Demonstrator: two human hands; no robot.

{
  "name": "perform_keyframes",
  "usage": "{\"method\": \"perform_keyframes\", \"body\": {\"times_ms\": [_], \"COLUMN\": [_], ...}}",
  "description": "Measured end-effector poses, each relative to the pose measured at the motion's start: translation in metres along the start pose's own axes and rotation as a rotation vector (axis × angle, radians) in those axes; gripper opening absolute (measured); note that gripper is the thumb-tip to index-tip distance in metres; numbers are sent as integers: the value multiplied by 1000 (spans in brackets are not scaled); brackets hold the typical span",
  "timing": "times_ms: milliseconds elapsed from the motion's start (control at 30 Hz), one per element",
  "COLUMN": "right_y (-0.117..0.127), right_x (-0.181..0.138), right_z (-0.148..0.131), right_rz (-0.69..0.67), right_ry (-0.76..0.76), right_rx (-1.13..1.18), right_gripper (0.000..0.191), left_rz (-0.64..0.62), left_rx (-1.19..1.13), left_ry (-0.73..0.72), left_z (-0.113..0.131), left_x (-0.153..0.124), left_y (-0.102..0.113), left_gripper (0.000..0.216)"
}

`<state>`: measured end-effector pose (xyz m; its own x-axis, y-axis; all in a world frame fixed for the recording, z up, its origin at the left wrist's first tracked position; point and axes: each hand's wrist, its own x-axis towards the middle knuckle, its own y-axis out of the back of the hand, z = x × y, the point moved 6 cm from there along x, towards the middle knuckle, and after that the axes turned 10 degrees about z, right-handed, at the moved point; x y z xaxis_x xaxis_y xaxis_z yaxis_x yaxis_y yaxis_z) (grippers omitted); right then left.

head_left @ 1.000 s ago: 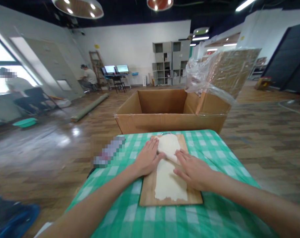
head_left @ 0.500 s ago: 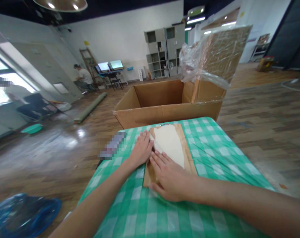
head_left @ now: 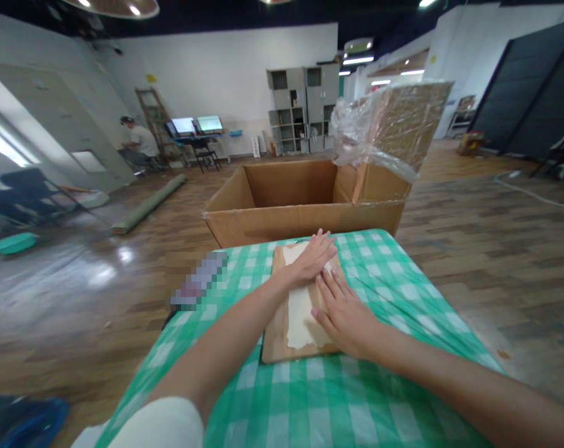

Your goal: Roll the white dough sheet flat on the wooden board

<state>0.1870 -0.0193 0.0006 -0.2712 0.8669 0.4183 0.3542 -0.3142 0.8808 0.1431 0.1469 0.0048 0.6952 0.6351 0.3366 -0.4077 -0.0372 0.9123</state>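
Observation:
A flat sheet of pale dough (head_left: 303,320) lies on a wooden board (head_left: 273,342) near the far end of the table. My left hand (head_left: 313,257) rests palm down over the upper right part of the dough, fingers stretched forward. Just below and to its right, my right hand (head_left: 346,311) lies flat along the board's right side, its fingertips close to the left hand. Whatever is under the palms is hidden; a rolling pin cannot be made out at this moment.
A green checked tablecloth (head_left: 379,398) covers the table. On its left edge lies a blurred-out flat object (head_left: 200,280). Beyond the table stands a large open cardboard box (head_left: 282,221). At the back left a person (head_left: 144,142) sits near two monitors (head_left: 196,124).
Both hands have moved right across the board, from the dough's left edge to its right side. The dough's left part is now uncovered. The camera view has shifted a little.

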Motion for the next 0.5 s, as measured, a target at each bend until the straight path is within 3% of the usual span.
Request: {"method": "perform_keyframes", "body": {"times_ms": [133,267,500], "right_y": [4,9,7], "right_x": [-1,-5,-18], "right_z": [-4,0,14], "right_rz": [-9,-21,-64], "right_ry": [23,8,-90], "right_rx": [6,-18,-102], "right_gripper": [77,82,82], "left_rz": [-67,-115,-33], "left_rx": [-14,11,63], "left_ry": [-105,-130,109], "left_z": [7,12,22], "left_x": [30,39,42], "left_y": [-14,-23,-33], "left_gripper": [53,43,59]}}
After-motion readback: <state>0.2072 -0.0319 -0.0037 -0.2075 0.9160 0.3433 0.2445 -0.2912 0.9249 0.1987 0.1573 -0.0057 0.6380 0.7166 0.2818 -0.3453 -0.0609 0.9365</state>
